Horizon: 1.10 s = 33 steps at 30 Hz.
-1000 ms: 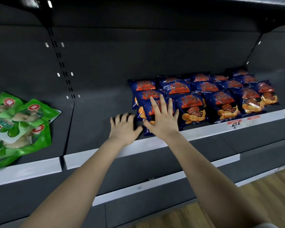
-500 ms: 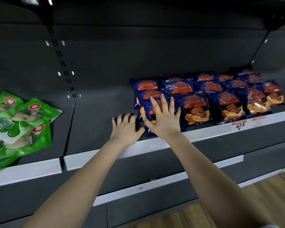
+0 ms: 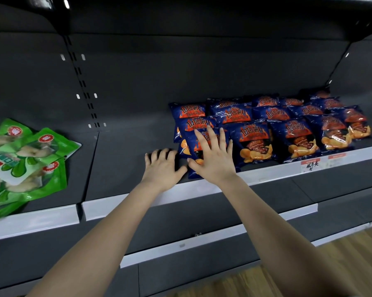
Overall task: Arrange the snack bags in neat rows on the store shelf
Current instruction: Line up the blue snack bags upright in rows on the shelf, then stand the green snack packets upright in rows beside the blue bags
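Two hands are on the shelf [image 3: 127, 151]. Your right hand [image 3: 213, 159] lies flat, fingers spread wide, pressing on the front-left blue chip bag [image 3: 190, 141]. Your left hand [image 3: 162, 168] sits just beside it at 9 o'clock, fingertips bent down onto the bare deck, gripping nothing. The other blue bags [image 3: 288, 125] run in overlapping rows toward 3 o'clock, behind the white price strip [image 3: 266, 174]. A pile of green bags [image 3: 26, 159] lies well apart at 9 o'clock.
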Motion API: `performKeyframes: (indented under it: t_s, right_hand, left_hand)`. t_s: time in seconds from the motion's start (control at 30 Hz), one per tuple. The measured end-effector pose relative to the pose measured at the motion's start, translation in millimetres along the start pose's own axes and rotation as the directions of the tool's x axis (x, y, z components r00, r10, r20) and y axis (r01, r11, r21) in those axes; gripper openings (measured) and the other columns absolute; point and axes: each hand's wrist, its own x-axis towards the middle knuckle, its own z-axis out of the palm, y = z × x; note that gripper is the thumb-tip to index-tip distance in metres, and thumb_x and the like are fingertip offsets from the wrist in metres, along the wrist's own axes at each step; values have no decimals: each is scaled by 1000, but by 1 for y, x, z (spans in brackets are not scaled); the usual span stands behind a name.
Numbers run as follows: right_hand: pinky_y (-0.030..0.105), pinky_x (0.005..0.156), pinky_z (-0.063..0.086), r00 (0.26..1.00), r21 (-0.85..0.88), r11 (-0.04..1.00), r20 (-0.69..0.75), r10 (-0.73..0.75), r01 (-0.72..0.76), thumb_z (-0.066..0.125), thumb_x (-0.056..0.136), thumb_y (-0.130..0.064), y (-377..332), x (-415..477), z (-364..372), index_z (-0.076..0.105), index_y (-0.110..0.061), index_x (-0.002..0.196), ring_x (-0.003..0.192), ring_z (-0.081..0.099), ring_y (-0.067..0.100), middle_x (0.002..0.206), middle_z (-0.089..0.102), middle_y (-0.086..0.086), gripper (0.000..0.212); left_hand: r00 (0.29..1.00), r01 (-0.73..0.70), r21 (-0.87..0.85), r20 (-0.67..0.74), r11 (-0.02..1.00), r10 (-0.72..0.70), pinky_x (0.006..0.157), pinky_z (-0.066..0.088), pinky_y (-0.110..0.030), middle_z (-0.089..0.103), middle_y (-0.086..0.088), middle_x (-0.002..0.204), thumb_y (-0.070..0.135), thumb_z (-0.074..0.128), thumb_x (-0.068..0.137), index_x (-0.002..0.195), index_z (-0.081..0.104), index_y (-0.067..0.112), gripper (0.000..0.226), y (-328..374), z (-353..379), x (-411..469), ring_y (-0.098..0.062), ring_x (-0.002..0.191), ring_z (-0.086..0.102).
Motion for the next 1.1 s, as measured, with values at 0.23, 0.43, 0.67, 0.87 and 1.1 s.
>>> performKeyframes:
  t_s: [0.23, 0.43, 0.67, 0.87, 1.1]
  right_hand:
    - [62, 113, 4, 1000, 1, 1000, 26, -5, 5, 49, 82, -61, 2, -5, -3, 5, -39, 149, 145, -10, 32, 160, -2, -1, 83]
    - [61, 110, -6, 998, 16, 999, -49, -33, 33, 37, 87, -64, -2, -5, -11, 14, -37, 149, 146, -10, 32, 160, -1, 1, 72]
    - [54, 115, 3, 959, 128, 959, -169, -229, 252, 34, 86, -54, -24, 0, -13, 48, -21, 137, 146, 13, 29, 155, 25, 8, 63]
    - [42, 119, 1, 931, 233, 902, -118, -345, 364, 32, 89, -51, -54, 7, -7, 49, -18, 136, 146, 12, 23, 156, 23, 7, 60]
    - [40, 118, -4, 881, 351, 820, -33, -473, 453, 45, 96, -42, -135, 19, 16, 44, -18, 140, 147, 6, 21, 159, 12, 3, 50]
  left_hand:
    - [1000, 3, 11, 11, 1000, -4, 115, 3, -52, 28, -2, 150, 53, 32, 92, 141, 29, 23, 57, 1, -1, -1, -28, 140, 16]
    - [999, 16, 18, -38, 1000, -16, 114, 6, -52, 36, -4, 145, 51, 35, 92, 136, 36, 22, 53, 2, -2, -1, -29, 137, 23]
    - [994, 27, -2, -105, 1000, -27, 115, 6, -54, 40, -4, 143, 49, 29, 93, 136, 38, 22, 51, 1, -4, -4, -31, 135, 26]
    - [975, 105, -38, -195, 994, -111, 115, 5, -53, 41, -2, 141, 32, 33, 95, 132, 41, 24, 38, -16, -16, -23, -30, 134, 28]
    - [891, 337, 34, -334, 941, -307, 115, 10, -51, 45, -4, 140, 44, 19, 91, 127, 49, 19, 54, -83, -42, -72, -30, 131, 35]
